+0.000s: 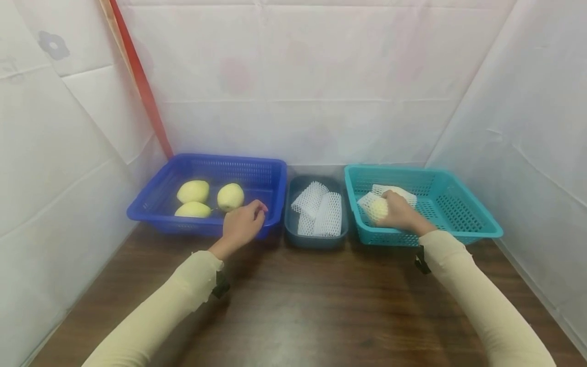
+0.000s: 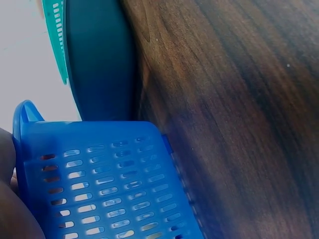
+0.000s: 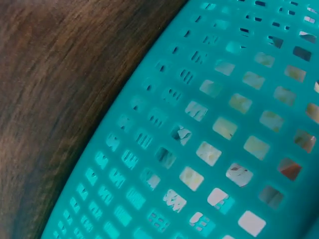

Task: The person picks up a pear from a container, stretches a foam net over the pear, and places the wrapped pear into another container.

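Observation:
In the head view my right hand (image 1: 400,211) grips a pale yellow pear in a white foam net (image 1: 378,209), low inside the teal basket (image 1: 477,211). Just behind it lies another netted pear (image 1: 405,194), partly covered by the hand. My left hand (image 1: 243,223) is at the front right of the blue basket (image 1: 270,168), its fingers loosely curled with nothing seen in them. Three bare pears (image 1: 193,191) lie in that basket, left of the hand. Basket walls hide most of both hands' work in the wrist views.
Between the baskets stands a dark grey-blue bin (image 1: 293,229) holding several white foam nets (image 1: 331,214). All three containers are on a brown wooden table (image 1: 293,306). White sheeting (image 1: 298,127) rises behind and at both sides; a red strip (image 1: 142,84) hangs at the left.

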`<state>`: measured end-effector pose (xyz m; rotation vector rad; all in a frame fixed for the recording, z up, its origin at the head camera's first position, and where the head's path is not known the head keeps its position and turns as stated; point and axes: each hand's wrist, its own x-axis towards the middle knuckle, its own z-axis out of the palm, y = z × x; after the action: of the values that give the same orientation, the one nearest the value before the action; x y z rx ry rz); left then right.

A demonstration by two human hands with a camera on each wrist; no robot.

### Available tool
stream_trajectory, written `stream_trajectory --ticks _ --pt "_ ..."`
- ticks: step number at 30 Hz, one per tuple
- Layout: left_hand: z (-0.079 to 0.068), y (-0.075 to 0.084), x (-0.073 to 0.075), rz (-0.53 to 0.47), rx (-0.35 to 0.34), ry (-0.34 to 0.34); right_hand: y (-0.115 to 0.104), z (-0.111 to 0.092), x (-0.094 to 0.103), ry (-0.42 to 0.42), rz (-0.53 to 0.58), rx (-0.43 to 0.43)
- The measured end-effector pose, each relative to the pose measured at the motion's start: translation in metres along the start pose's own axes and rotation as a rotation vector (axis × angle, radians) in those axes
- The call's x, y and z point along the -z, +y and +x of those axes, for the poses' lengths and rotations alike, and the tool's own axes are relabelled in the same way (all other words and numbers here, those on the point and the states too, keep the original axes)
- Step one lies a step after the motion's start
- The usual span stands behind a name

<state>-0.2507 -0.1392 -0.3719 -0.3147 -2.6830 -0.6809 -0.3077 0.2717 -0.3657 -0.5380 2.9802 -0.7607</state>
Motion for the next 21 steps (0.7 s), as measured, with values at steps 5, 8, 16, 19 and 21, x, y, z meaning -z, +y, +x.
stream_trajectory --ticks 5,8,16,19,21 --pt "0.0002 -0.0002 -0.0005 0.016 0.009 0.000 -0.0016 0.0065 -0.0034 -0.050 -0.066 -0.019" --pt "-0.0013 0.0003 -0.0027 0.020 0.007 -0.001 0.0005 0.0057 -0.0066 -0.096 -0.086 -0.041" --pt "-0.0023 0.0003 -0.0026 0.025 -0.023 0.030 0.0003 0.0068 -0.0083 -0.149 -0.101 -0.084" --pt "-0.0018 0.0007 -0.0009 0.031 -0.030 0.045 -0.0034 0.0060 -0.0044 -0.136 -0.077 -0.105" --pt "-0.0025 0.0005 -0.0001 0.034 -0.033 0.052 -0.0063 0.0049 -0.0016 -0.124 -0.064 -0.099"
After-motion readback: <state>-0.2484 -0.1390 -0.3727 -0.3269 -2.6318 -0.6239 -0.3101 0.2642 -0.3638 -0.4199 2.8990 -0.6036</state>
